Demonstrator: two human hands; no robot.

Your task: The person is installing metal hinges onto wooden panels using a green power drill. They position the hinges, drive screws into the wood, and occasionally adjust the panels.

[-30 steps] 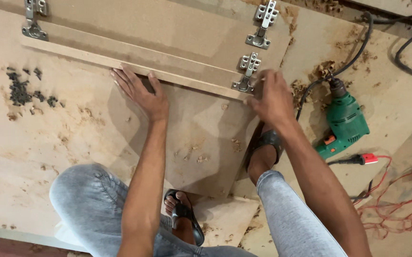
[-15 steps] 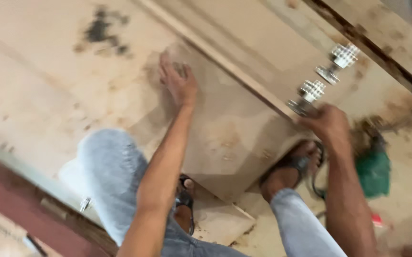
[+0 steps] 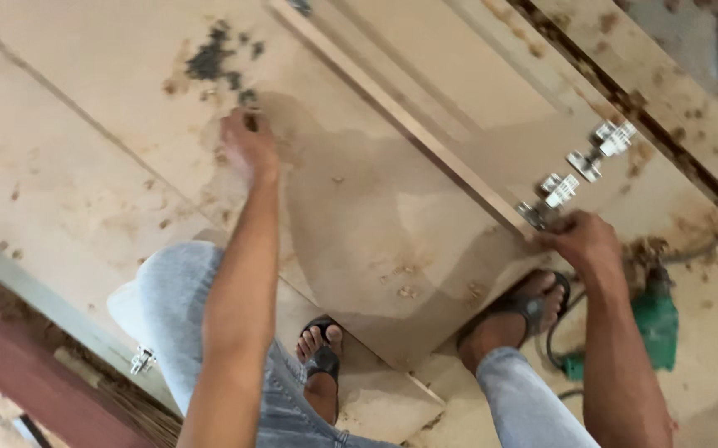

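Note:
I crouch over a beige wooden panel [image 3: 392, 249] lying on the floor boards. My left hand [image 3: 247, 145] presses down on the board near a dark patch of debris [image 3: 214, 58], fingers curled against the surface. My right hand [image 3: 579, 241] rests at the panel's right edge, fingers closed at a metal hinge [image 3: 546, 199]. A second hinge [image 3: 604, 149] sits further up that edge on the adjoining panel. A narrow wooden strip [image 3: 392, 116] runs diagonally between the panels.
A green power drill [image 3: 645, 328] lies on the floor beside my right foot [image 3: 517, 319], with its cable curling nearby. Wood shavings [image 3: 645, 253] scatter around it. My left foot in a sandal [image 3: 322, 357] is tucked under me. A reddish frame edge [image 3: 19, 348] is at lower left.
The view has swung and tilted, so the panels now run diagonally. My left hand slid away from the strip toward the dark debris patch. My right hand stays at the hinge.

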